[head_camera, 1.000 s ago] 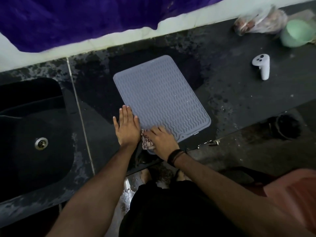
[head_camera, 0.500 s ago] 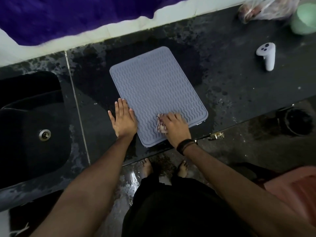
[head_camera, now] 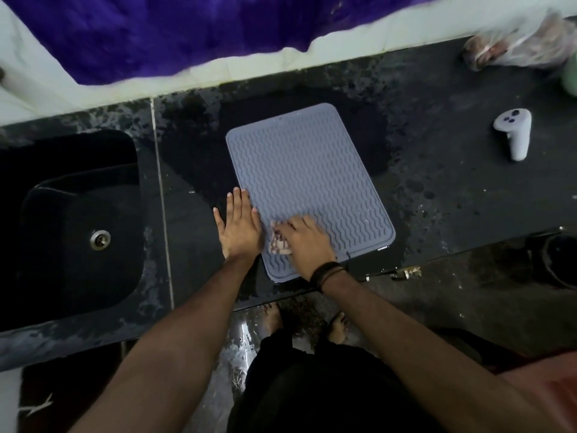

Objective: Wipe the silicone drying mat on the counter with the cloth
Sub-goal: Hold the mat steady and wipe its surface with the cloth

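Note:
A grey silicone drying mat (head_camera: 307, 170) with wavy ridges lies on the dark wet counter (head_camera: 437, 189). My left hand (head_camera: 239, 226) presses flat, fingers straight, on the mat's left edge and the counter beside it. My right hand (head_camera: 307, 240) grips a crumpled patterned cloth (head_camera: 278, 243) and holds it down on the near left part of the mat. Most of the cloth is hidden under my fingers.
A black sink (head_camera: 78, 220) with a metal drain sits to the left. A white controller (head_camera: 515, 132) lies on the counter at the right, a plastic bag (head_camera: 515, 48) at the far right back. Purple fabric (head_camera: 187, 29) hangs above the wall edge.
My right hand with the cloth moved from the mat's near edge rightward onto the mat, then back left toward my left hand. The left hand has stayed on the mat's left edge.

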A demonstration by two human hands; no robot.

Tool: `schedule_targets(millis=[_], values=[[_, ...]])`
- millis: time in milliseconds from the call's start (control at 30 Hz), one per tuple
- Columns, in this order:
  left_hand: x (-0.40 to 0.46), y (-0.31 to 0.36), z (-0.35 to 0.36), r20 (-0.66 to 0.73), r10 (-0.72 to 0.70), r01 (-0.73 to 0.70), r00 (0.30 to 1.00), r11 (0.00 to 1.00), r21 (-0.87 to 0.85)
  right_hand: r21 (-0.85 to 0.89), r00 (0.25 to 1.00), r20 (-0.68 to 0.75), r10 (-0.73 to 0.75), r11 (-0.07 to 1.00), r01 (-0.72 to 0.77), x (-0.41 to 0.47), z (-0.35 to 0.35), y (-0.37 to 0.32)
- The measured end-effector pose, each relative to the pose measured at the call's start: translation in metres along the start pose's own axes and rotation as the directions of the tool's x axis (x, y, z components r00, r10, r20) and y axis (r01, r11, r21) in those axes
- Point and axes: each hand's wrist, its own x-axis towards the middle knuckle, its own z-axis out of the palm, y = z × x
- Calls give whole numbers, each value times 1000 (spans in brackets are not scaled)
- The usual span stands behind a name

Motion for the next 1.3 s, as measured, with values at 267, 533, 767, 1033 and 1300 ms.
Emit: schedule_targets(millis=[267, 533, 767, 1033, 1300], values=[[-3, 0, -1, -30, 2, -3, 1000, 1000, -22, 39, 995, 67, -76, 997, 74, -46, 3, 20], [-1, -4, 3, -43, 35, -36, 998, 999, -12, 15, 1000, 1, -30, 999, 30, -4, -8, 0], [-1, -1, 1, -56, 31, -31, 998, 1000, 1, -17, 990, 59, -130, 991, 131, -8, -6, 7], [-1, 0, -1, -46, 30, -32, 998, 999, -34, 3, 983, 107, -149, 989, 150, -1, -16, 8], [3, -3, 2, -23, 30, -29, 999, 999, 20, -10, 993, 90, -80, 997, 81, 37, 5, 2]])
